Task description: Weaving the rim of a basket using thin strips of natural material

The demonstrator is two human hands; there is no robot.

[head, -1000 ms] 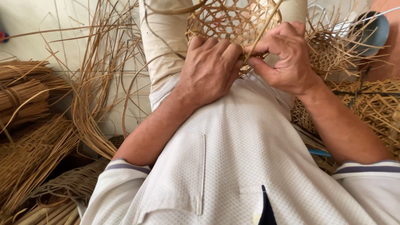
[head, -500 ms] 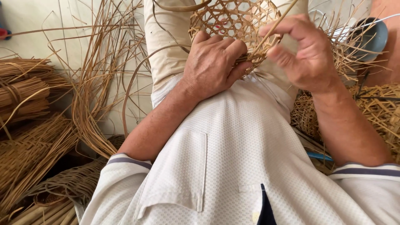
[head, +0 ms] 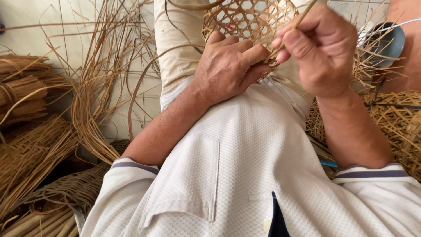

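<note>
Two hands work one open-weave basket (head: 245, 19); right hand (head: 322, 50) pinches one strip (head: 302, 15).

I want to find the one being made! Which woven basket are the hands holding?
The small open-weave basket at top centre, gripped by the left hand. The other woven pieces lie untouched at the sides.

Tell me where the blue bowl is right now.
In the head view, the blue bowl sits at the upper right, just beyond the right hand, among loose cane strips.

Bright even daylight, soft shadows, sharp center, slight wide-angle stretch at edges
</note>
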